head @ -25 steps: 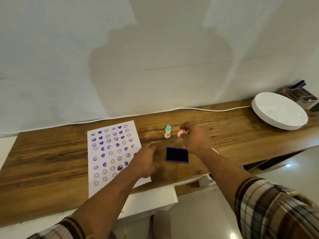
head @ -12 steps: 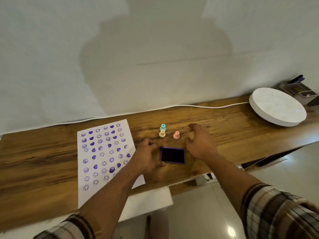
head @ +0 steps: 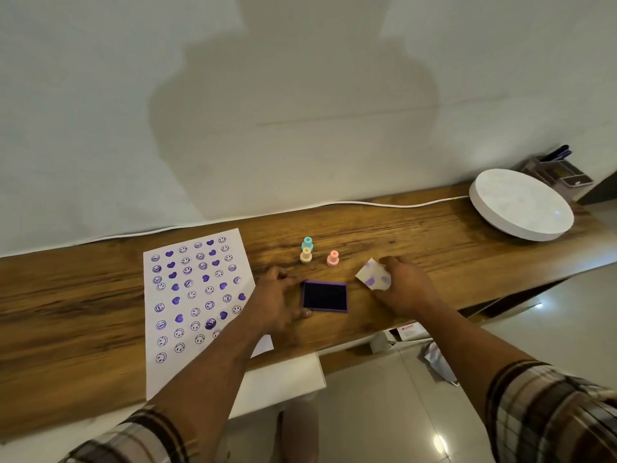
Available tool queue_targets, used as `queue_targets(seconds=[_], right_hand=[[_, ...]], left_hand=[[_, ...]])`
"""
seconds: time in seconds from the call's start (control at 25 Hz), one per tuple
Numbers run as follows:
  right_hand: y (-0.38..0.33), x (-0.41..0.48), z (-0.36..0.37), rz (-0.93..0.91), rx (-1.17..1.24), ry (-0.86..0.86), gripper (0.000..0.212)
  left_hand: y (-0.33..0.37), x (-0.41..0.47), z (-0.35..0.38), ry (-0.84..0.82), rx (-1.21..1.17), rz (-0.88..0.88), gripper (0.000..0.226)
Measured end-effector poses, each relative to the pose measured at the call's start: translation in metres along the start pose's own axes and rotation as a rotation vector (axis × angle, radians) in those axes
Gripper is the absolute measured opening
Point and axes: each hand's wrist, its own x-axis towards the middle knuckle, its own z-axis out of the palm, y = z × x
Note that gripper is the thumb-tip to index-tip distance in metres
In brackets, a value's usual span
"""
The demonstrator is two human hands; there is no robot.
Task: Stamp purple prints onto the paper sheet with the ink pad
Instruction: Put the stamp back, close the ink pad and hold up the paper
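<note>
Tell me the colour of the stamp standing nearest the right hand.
Pink: the small pink plastic stamp, clearest in the head view.

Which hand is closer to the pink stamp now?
Right. The right hand lies just right of the pink stamp, holding a small stained card. The left hand is farther, at the ink pad's left edge.

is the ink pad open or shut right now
Open: the ink pad shows its dark inked face, bare inside the purple rim. The right hand holds a white, purple-hearted piece beside it.
</note>
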Motion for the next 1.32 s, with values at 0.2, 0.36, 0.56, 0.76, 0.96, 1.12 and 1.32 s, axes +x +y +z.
queue_targets(seconds=[0.2, 0.36, 0.56, 0.76, 0.96, 1.12, 1.32], right_hand=[[-0.049, -0.010, 0.011, -0.235, -0.006, -0.073, 0.073], [-0.071, -0.003, 0.023, -0.262, -0.114, -0.189, 0.072], [-0.075, -0.002, 0.023, -0.268, -0.166, -0.193, 0.069], [-0.079, -0.004, 0.021, -0.294, -0.232, -0.194, 0.064], [-0.082, -0.004, 0.023, -0.265, -0.189, -0.216, 0.065], [-0.086, -0.005, 0.022, -0.277, -0.216, -0.225, 0.064], [-0.087, -0.009, 0.022, -0.287, -0.251, -0.221, 0.063]], left_hand=[[-0.006, 0.004, 0.000, -0.004, -0.006, 0.008, 0.081], [-0.007, 0.006, 0.003, -0.002, -0.018, -0.008, 0.081], [-0.010, 0.010, 0.006, 0.008, -0.037, -0.028, 0.081], [-0.010, 0.013, 0.007, -0.001, -0.080, -0.053, 0.083], [-0.007, 0.013, 0.005, -0.019, -0.071, -0.064, 0.083], [0.000, 0.014, 0.002, -0.036, -0.041, -0.087, 0.086], [0.002, -0.009, -0.003, 0.010, -0.010, -0.096, 0.087]])
